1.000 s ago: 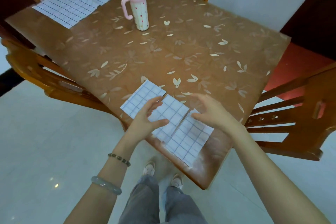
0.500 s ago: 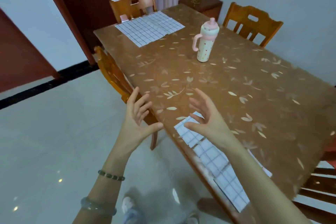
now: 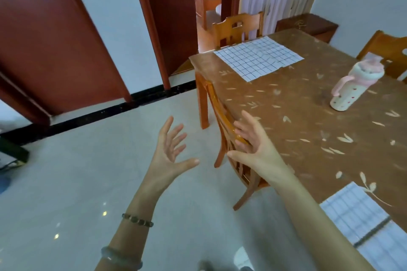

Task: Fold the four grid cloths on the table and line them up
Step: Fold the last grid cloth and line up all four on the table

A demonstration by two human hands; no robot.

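An unfolded white grid cloth lies flat at the far corner of the wooden table. Folded grid cloths lie side by side at the near table edge, at the lower right of the view. My left hand hovers over the floor beside the table, fingers spread, holding nothing. My right hand is raised in front of a chair back, fingers apart and empty. Both hands are well away from every cloth.
A wooden chair is tucked at the table's near side, just behind my right hand. A pink and white bottle stands on the table. More chairs stand at the far end and far right. Red doors line the wall.
My hands have lifted off the folded cloths and now hang open in the air. The view has swung left along the table toward the unfolded cloth at the far corner.
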